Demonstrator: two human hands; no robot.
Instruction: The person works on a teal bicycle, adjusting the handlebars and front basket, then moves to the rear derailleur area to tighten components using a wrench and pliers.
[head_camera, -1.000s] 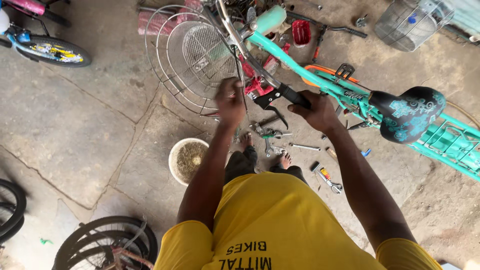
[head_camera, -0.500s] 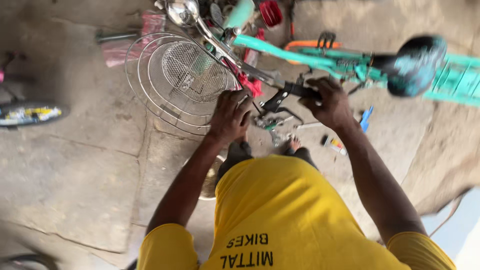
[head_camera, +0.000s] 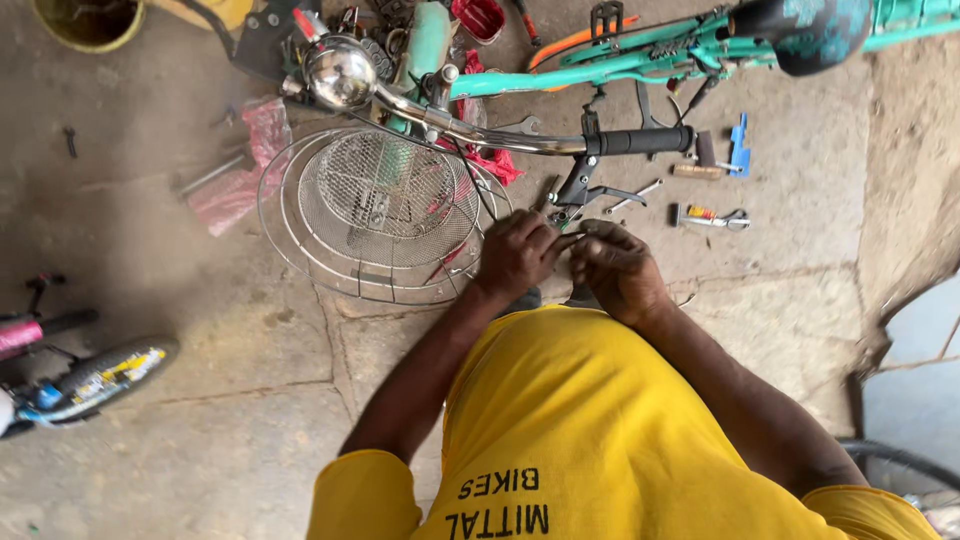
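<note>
Both hands closed together just under the handlebar: left hand (head_camera: 517, 252) and right hand (head_camera: 615, 268) pinched, fingertips meeting, on a small metal part at the foot of the brake lever (head_camera: 580, 185) (too small and too covered by fingers to name for certain). Directly above the grip, the lever bracket hanging from the chrome handlebar (head_camera: 480, 135), with the black rubber grip (head_camera: 640, 140) just to the right of it. Left of the grip and touching distance away, a round wire basket (head_camera: 385, 210), hung at the front of the teal bicycle frame (head_camera: 600, 65). Beyond the grip on the concrete, scattered hand tools (head_camera: 705, 215). Likely to handle as light, stiff and hard steel, possibly greasy and so slippery; easily dropped. Best taken between thumb and forefinger pads close to the bracket, not by the lever blade, which would swing.
</note>
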